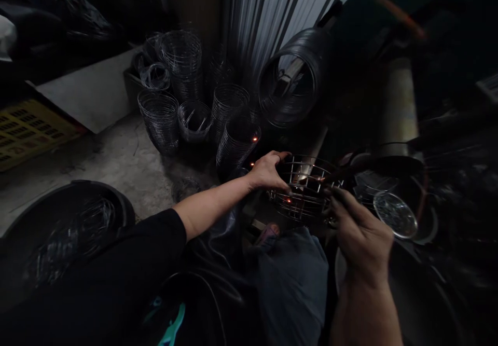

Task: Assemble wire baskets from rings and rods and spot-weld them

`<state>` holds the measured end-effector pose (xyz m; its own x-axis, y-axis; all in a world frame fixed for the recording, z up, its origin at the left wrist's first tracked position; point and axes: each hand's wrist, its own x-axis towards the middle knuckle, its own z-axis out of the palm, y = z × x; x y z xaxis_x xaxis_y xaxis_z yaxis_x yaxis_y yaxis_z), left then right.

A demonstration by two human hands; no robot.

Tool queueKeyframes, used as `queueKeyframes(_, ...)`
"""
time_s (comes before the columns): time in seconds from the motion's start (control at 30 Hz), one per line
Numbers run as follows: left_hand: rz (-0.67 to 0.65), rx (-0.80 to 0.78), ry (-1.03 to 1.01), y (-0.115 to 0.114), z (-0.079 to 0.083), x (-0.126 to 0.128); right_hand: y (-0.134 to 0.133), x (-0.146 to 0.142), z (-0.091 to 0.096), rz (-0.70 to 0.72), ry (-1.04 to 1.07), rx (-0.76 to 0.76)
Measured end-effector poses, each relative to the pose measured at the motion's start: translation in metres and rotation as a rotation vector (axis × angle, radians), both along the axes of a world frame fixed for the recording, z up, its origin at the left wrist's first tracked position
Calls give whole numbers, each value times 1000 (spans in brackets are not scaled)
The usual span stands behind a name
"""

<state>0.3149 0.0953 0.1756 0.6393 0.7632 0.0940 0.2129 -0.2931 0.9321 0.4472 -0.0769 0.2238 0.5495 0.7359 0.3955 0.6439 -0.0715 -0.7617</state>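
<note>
A round wire basket of shiny metal rods is in front of me, above my knees. My left hand grips its left rim, with the thumb and fingers around the wires. On the basket's right side, my right hand is closed in a fist with the thumb forward. What it holds is too dark and blurred to name. Small orange sparks glow at the basket and to its left. A dark arm-like part reaches from a machine to the basket's right edge.
Stacks of wire rings stand on the concrete floor ahead. A large wire coil hangs behind the basket. A black tub with wire pieces is at left, near a yellow crate. A pale cylinder rises at right.
</note>
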Motion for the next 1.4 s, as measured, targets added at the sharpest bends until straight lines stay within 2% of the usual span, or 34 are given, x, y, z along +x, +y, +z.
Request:
queueKeyframes(0.1, 40, -13, 25, 7, 3, 7, -11, -11, 0, -44, 326, 61)
queueKeyframes(0.17, 40, -18, 8, 12, 3, 8, -16, -15, -5, -2, 416, 32)
queueKeyframes(0.23, 10, -7, -34, 13, -5, 4, -23, -15, -14, 23, 414, -25)
queueKeyframes(0.33, -7, -59, -119, 6, -31, -5, -35, -16, -24, 94, 343, -167)
queueKeyframes(0.47, 16, -428, -265, -9, -73, -5, -50, -25, -23, 267, 355, -293)
queueKeyframes(0.57, 31, -563, -347, -12, -82, -4, -57, -37, -17, 316, 513, -287)
queueKeyframes(0.63, 45, -556, -352, -11, -76, -14, -60, -44, -14, 337, 656, -258)
queueKeyframes(0.7, 14, -508, -341, -12, -66, -34, -63, -50, -11, 331, 779, -224)
queueKeyframes(0.87, -104, -122, -173, -34, -36, -89, -68, -64, -5, 241, 1036, -206)
queueKeyframes(0.97, -87, 39, -43, -48, -24, -98, -69, -71, -3, 194, 1164, -206)
queueKeyframes(1.07, -63, 89, 19, -55, -19, -94, -72, -74, -2, 183, 1199, -204)
queueKeyframes(1.17, -74, 90, 33, -58, -19, -88, -78, -73, -2, 206, 1156, -198)
queueKeyframes(1.23, -86, 96, 31, -60, -18, -86, -84, -70, -2, 236, 1035, -224)
queueKeyframes(1.4, -115, 157, 79, -68, -8, -84, -87, -69, 4, 371, 440, -405)
